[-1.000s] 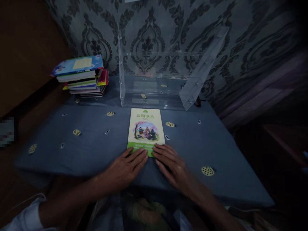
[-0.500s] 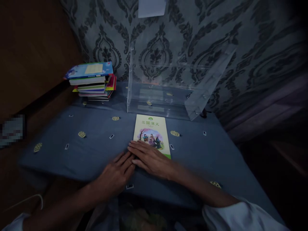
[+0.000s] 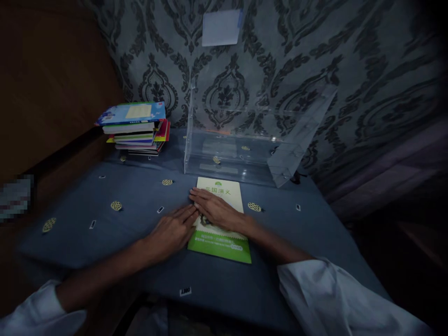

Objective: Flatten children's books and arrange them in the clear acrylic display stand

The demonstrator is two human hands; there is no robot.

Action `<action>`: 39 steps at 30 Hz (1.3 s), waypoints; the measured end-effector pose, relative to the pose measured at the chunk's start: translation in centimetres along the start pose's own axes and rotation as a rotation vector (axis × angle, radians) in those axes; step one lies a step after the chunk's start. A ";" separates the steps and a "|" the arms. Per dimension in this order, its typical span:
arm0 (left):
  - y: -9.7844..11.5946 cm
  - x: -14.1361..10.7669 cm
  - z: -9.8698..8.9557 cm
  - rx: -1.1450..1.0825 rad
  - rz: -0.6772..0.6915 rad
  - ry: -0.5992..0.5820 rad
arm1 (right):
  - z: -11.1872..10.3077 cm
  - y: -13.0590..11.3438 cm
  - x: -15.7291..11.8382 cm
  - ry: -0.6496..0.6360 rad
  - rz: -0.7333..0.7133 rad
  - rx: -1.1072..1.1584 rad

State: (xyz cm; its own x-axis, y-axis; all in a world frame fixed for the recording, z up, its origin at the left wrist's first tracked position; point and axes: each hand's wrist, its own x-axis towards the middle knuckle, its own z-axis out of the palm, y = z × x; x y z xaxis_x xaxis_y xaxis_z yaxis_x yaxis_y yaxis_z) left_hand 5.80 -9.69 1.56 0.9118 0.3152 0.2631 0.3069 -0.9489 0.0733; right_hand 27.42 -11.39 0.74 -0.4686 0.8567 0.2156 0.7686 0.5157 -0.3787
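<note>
A closed book (image 3: 224,249) with a cream and green cover lies flat on the cloth-covered table (image 3: 133,186). My right hand (image 3: 217,208) rests across its upper left part, fingers stretched out and hiding most of the cover picture. At the book's left edge, my left hand (image 3: 175,227) lies with fingers extended, the tips touching the right hand's fingers. Neither hand grips anything. Behind the book stands a transparent plastic rack (image 3: 245,163).
A stack of books (image 3: 135,128) with a blue one on top sits at the back left. A patterned wall (image 3: 224,93) rises behind the table, with a white card-like thing (image 3: 221,29) on it.
Both hands have slid up along the book, away from me, uncovering its green lower part. The view has tilted slightly, so the background sits lower.
</note>
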 end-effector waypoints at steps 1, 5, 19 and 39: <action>-0.4 0.5 0.1 -0.016 -0.013 0.000 | -0.1 0.5 0.3 0.006 0.004 -0.009; -1.7 2.9 0.3 -0.093 -0.067 0.016 | -0.1 2.7 1.2 0.039 0.025 -0.014; -5.4 8.6 3.0 -0.083 -0.170 -0.014 | -0.7 7.0 -2.0 0.178 0.225 -0.006; -3.9 12.2 3.2 -0.032 -0.128 -0.053 | -1.7 7.6 -8.5 0.270 0.390 0.034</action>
State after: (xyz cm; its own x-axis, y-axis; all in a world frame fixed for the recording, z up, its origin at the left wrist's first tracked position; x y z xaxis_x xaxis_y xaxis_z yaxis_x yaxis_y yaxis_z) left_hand 16.63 -2.06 1.36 0.8793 0.4328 0.1987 0.4132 -0.9008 0.1335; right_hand 37.98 -14.74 -2.39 -0.0140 0.9610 0.2763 0.8480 0.1578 -0.5060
